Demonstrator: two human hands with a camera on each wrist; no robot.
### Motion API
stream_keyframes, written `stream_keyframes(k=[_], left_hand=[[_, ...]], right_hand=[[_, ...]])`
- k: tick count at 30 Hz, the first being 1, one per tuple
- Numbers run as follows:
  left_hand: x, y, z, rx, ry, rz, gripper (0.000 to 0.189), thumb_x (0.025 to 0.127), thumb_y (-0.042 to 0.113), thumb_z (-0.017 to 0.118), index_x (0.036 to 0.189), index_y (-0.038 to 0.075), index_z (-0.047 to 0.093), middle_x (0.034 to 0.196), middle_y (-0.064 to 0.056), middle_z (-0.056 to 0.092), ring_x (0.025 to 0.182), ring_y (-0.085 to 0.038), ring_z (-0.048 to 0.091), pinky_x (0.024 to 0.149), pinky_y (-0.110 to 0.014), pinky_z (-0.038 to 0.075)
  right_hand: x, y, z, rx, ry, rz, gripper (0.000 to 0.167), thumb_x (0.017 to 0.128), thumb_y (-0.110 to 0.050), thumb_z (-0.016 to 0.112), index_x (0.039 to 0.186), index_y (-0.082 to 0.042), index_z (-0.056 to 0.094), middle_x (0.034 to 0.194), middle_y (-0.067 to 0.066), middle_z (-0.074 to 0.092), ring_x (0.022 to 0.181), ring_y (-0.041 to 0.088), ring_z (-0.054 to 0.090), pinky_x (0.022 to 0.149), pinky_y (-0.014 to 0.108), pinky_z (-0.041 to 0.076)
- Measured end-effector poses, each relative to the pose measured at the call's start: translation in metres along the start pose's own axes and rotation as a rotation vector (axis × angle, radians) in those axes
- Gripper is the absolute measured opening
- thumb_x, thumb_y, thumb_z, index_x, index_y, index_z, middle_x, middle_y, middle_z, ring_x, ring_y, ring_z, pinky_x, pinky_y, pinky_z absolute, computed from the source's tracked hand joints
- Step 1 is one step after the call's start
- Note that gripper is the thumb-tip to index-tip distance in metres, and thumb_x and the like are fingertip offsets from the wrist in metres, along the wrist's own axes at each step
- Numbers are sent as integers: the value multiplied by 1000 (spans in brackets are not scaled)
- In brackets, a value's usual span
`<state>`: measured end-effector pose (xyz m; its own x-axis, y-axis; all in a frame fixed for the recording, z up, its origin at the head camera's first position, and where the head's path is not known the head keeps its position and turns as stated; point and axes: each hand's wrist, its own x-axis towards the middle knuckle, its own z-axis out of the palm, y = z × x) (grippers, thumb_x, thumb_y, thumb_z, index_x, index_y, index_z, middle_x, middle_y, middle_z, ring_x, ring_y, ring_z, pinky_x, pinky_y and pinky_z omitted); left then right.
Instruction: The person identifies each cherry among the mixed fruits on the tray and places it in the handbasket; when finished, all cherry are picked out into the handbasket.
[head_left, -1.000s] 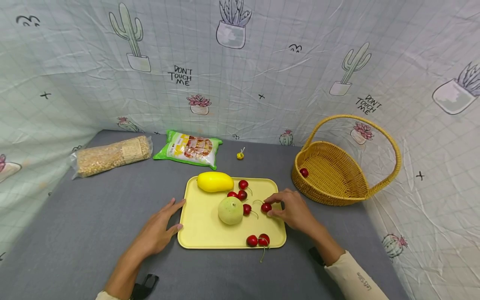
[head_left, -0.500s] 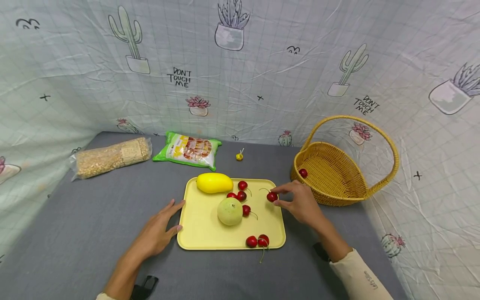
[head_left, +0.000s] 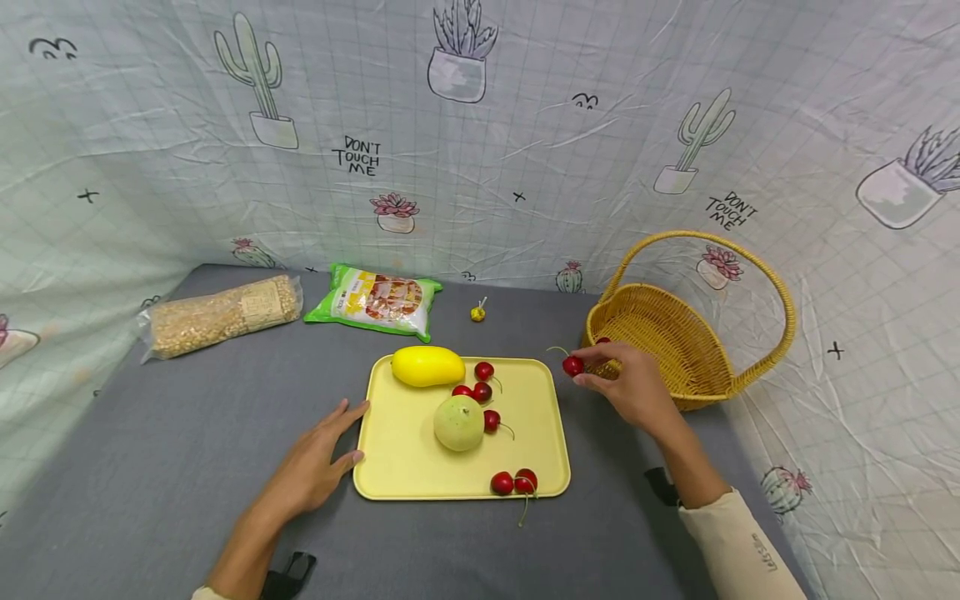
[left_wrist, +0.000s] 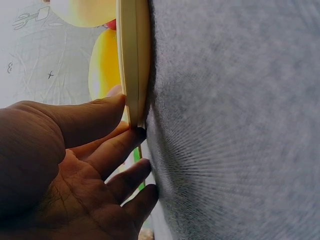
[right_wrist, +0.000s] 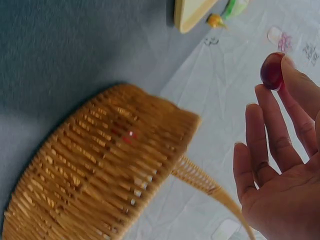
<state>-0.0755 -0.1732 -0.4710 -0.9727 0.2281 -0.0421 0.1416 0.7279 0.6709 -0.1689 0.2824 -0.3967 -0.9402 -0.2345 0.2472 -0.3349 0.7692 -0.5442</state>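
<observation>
My right hand (head_left: 628,383) pinches a dark red cherry (head_left: 573,366) between thumb and fingertips, its stem pointing left. The hand is off the tray, in front of the wicker basket's (head_left: 701,392) left side. The right wrist view shows the held cherry (right_wrist: 272,71) up close, above the basket's rim. A cherry in the basket is mostly hidden behind my fingers in the head view. My left hand (head_left: 311,462) touches the left edge of the yellow tray (head_left: 397,475) with relaxed fingers. On the tray lie a yellow mango-like fruit (head_left: 427,367), a round pale green fruit (head_left: 459,423) and several cherries (head_left: 502,483).
Along the back stand a clear bag of pale yellow grains (head_left: 225,317) and a green-and-white packet (head_left: 378,302). A small yellow lollipop-like item (head_left: 477,313) lies to their right. The basket's tall handle (head_left: 787,308) arches up at the right, near the printed cloth wall (head_left: 525,150).
My right hand has lifted the cherry from the tray and carried it right and back toward the basket. My left hand stays at the tray's edge.
</observation>
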Motion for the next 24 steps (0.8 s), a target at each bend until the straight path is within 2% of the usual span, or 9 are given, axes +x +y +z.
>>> stream_keyframes(k=[6,12,22,24], left_hand=[[0,0,0,-1,-6,-6,73,98,7,74,164,11,42,168,-32,33,151,-57,38,113,-75,40],[0,0,0,0,-3,-5,73,98,7,74,164,10,42,168,-32,34,151,-57,38,114,-75,40],[0,0,0,8,-3,-3,73,99,7,74,164,11,42,168,-32,34,151,-57,37,114,-76,40],[0,0,0,5,-3,-3,73,99,7,74,164,11,42,168,-32,34,151,-57,37,114,-75,40]], right_hand=[[3,11,-9,-27,53,-20,34,84,-19,92,116,-13,83,112,10,81,102,32,70,84,52,57],[7,19,-16,-26,66,-8,33,84,-15,92,116,-10,83,111,11,82,103,33,71,90,54,55],[13,36,-25,-66,133,-6,31,85,-16,92,114,-10,83,105,15,82,95,33,74,80,38,52],[14,39,-26,-77,144,-9,32,84,-16,92,114,-9,83,104,15,82,92,33,74,78,39,52]])
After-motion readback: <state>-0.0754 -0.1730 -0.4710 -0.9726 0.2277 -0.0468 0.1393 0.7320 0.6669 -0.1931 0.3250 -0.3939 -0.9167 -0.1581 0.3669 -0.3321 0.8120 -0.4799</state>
